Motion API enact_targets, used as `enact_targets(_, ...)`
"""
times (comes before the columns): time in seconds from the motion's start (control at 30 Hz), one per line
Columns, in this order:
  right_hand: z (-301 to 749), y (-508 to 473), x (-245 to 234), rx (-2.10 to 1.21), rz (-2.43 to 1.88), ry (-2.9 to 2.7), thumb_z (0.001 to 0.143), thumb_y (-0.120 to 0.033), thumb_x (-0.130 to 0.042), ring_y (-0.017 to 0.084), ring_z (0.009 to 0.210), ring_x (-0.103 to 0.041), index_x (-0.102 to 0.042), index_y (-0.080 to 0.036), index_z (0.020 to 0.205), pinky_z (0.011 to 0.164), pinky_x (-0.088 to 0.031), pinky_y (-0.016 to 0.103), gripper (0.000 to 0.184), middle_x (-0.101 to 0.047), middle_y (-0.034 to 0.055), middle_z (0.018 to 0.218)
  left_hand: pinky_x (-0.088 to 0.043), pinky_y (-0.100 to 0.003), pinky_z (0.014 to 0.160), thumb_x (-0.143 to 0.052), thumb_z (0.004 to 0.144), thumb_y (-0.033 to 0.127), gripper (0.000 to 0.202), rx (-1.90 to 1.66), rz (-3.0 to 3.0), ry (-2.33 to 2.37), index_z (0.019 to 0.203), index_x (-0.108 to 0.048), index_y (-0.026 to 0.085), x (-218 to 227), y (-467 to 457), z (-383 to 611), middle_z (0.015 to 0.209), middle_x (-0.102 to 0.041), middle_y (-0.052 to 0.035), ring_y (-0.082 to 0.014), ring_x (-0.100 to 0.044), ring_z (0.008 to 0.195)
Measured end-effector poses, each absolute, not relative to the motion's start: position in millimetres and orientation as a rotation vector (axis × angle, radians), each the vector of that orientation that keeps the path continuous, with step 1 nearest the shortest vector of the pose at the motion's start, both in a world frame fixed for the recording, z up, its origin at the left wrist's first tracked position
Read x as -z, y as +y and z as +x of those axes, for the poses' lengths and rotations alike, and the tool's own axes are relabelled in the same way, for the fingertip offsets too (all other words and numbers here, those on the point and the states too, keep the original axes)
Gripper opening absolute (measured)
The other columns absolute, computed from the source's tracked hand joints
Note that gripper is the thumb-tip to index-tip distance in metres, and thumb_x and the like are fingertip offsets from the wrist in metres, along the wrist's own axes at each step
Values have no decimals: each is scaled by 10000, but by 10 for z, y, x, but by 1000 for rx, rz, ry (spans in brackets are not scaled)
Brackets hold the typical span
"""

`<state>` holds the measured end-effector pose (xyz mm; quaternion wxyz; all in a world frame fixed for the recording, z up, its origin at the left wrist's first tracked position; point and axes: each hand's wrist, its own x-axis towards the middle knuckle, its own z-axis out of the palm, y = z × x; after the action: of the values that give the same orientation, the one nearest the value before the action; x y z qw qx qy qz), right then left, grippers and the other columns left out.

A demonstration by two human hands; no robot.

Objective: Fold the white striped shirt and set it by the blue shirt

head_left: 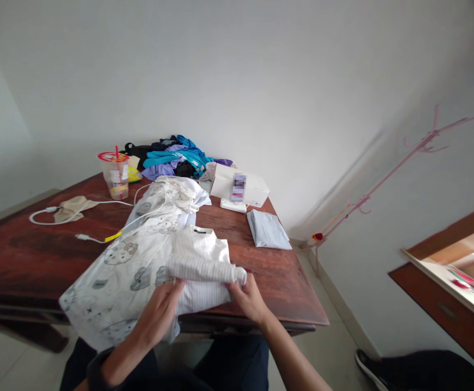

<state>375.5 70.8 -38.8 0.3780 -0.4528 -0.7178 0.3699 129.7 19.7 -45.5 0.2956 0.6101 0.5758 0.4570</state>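
Table [25,255]: dark red wood, glossy, rectangular.
Cloth [118,271]: white, printed, rumpled, draped over near edge.
Shirt [204,266]: white, ribbed, folded, atop cloth.
Left hand [159,315]: fingers curled, gripping shirt's near edge.
Right hand [249,296]: fingers closed, pinching shirt's right corner.

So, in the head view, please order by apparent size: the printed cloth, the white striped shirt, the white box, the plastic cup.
1. Printed cloth, largest.
2. White striped shirt, held by left hand and right hand.
3. White box.
4. Plastic cup, smallest.
The box and cup lie farther away, so true sizes are unsure.
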Motion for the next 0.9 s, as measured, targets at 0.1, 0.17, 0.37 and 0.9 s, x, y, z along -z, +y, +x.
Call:
enact_targets(0.1,3701,736,532,-1011,-1325,-1595,929,-707,-451,140,600,-429,-546,-166,663,534,-344,258,610,-478,13,615,-612,-407,765,-326,1039,488,539,-1146,1549,1497,1067,-745,151,450,209,1334,846,-744,-122,-311,-716,879)
enact_targets(0.17,3666,772,602,-1014,-1367,-1476,918,-733,-447,129,591,-389,-474,-188,637,525,-306,257,614,-430,0,601,-609,-420,818,-344,1040,497,532,-1146,1520,1469,1274,-660,138,447,210,1352,987,-761,-151,-319,-724,967)
enact_targets(0.37,3586,876,576,-959,-1358,-1390,927,-736,-423,143,617,-417,-451,-205,682,550,-338,260,586,-475,11,647,-611,-368,768,-567,960,515,800,-1132,1605,1465,1619,-205,242,454,140,1373,1092,-760,-91,-278,-756,920)
enact_targets(0.9,3540,1269,491,-761,-1486,-1780,980,-548,-459,267,847,-684,-645,-185,856,720,-459,303,426,-735,86,871,-429,-447,1143,-610,901,480,611,-1130,1618,1413,1424,-590,166,459,690,1291,1433,-623,-117,-308,-569,1331)
